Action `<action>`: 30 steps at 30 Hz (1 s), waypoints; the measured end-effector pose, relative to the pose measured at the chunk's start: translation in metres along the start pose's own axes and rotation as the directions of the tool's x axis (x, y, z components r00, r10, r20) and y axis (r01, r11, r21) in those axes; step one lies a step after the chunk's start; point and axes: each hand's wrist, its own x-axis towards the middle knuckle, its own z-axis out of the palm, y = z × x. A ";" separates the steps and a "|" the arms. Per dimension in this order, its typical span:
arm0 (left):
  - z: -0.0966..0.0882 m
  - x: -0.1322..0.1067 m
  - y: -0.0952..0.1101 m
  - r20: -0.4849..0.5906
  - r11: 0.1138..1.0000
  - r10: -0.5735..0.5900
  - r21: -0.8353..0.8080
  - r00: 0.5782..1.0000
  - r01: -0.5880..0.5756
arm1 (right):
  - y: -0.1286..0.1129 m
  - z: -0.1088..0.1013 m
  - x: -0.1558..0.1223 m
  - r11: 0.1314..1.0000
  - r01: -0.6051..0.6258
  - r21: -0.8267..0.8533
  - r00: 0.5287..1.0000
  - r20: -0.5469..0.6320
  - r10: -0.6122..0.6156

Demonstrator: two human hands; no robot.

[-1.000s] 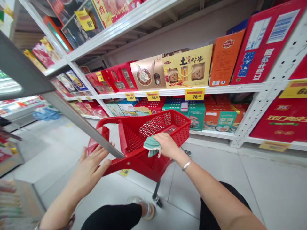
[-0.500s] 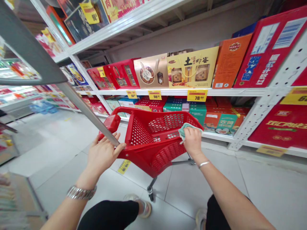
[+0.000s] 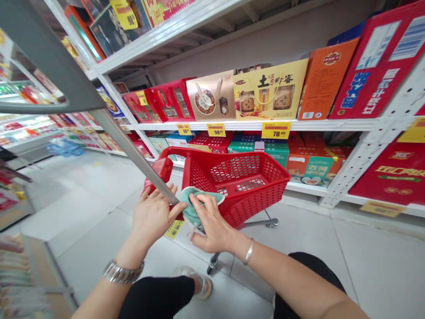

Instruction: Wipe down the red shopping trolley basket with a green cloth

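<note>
A red plastic shopping cart (image 3: 265, 195) with a perforated basket stands in front of me on wheels. Its grey metal pole (image 3: 129, 150) slants up to the left into a grey handle frame (image 3: 49, 57). My left hand (image 3: 151, 219) grips the cart at the foot of that pole, its fingers partly hidden behind the metal. A pale green cloth (image 3: 192, 206) is pinched in my right hand (image 3: 212, 226), pressed on the basket's near left corner beside my left thumb. The cloth covers the rim there.
White shelving (image 3: 318, 125) behind the cart carries gift boxes, among them a yellow honey box (image 3: 265, 113) and an orange box (image 3: 325, 79). More boxes line the lower shelf. A low display (image 3: 36, 274) stands at lower left. Pale floor tiles (image 3: 89, 195) lie around the cart.
My right hand has moved left with the cloth, from the basket's far right rim to its near left corner. The cart and my left hand have shifted slightly right in view.
</note>
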 end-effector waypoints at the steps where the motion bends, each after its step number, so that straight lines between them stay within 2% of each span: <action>1: 0.000 -0.001 -0.001 -0.005 1.000 0.004 -0.003 1.000 -0.004 | -0.003 0.000 0.001 1.000 -0.003 0.004 1.000 0.016 0.003; 7: 0.002 -0.007 -0.004 -0.013 1.000 0.025 0.006 1.000 -0.025 | -0.001 -0.010 -0.001 0.993 -0.048 -0.108 0.998 0.038 0.052; 12: 0.002 -0.010 -0.003 0.005 0.999 0.018 0.043 1.000 -0.018 | 0.011 -0.029 0.003 0.996 -0.082 -0.040 0.991 0.100 0.086; 21: -0.001 -0.015 -0.004 0.011 0.999 0.018 0.034 1.000 -0.018 | 0.032 -0.065 0.003 0.972 -0.181 -0.152 0.972 0.126 0.201; 26: -0.004 -0.016 -0.006 0.029 1.000 0.022 0.018 0.999 -0.022 | 0.054 -0.091 -0.013 0.955 -0.253 -0.156 0.917 0.278 0.288; 30: -0.005 -0.017 -0.006 0.023 1.000 0.016 0.004 1.000 -0.016 | 0.071 -0.118 -0.032 0.909 -0.315 -0.274 0.879 0.277 0.388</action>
